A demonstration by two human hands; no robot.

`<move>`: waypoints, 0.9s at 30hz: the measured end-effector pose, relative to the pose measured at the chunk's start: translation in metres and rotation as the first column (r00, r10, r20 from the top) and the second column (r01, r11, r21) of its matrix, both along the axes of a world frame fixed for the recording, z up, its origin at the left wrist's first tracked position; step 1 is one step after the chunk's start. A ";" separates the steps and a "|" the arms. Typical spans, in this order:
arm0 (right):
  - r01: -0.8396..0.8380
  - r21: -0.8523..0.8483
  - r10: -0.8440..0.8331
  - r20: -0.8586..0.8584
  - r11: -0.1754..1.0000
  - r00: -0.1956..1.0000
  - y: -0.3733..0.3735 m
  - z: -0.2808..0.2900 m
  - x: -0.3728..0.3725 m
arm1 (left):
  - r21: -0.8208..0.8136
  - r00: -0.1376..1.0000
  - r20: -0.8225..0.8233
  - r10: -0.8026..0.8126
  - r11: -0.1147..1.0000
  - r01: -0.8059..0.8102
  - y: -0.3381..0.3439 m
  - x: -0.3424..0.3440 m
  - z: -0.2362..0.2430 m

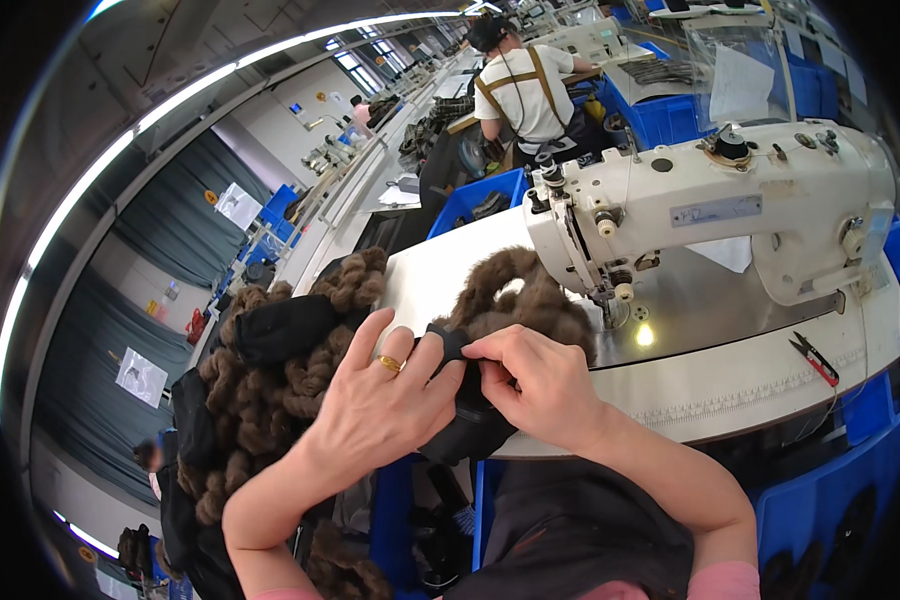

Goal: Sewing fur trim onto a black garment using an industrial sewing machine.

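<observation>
Both of my hands meet over a piece of black fabric (467, 425) at the near edge of the sewing table. My left hand (385, 395), a gold ring on one finger, curls its fingers over the left side of the cloth. Thumb and forefinger of my right hand (542, 388) pinch the cloth's upper edge. Just beyond my fingers lies a loop of brown fur trim (510, 295), which seems joined to the cloth, though my hands hide where. The far part of that fur rests beside the needle area of the white sewing machine (710, 190).
A heap of brown fur and black cloth pieces (285, 370) sits left of my hands. Red-handled thread snips (815, 358) lie on the table's right. Blue bins (830, 480) stand below and beyond. Another person (530, 90) works farther ahead.
</observation>
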State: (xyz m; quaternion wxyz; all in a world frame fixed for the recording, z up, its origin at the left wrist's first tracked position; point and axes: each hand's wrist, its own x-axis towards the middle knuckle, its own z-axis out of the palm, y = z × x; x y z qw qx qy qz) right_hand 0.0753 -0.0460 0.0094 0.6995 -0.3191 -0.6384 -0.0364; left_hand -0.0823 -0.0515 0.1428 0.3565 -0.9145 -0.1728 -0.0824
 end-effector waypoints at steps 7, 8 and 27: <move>-0.194 -0.103 0.191 -0.039 0.976 0.981 -0.011 -0.012 -0.001 | -0.024 0.805 -0.552 -0.216 0.970 0.244 -0.007 0.017 0.037; -0.306 -0.111 0.297 -0.092 0.946 0.951 -0.017 -0.018 -0.004 | -0.030 0.803 -0.557 -0.214 0.971 0.238 -0.011 0.020 0.037; -0.342 -0.196 0.357 0.044 0.919 0.933 -0.032 -0.036 0.056 | -0.501 0.866 -0.351 -0.355 0.853 0.147 0.000 0.057 0.049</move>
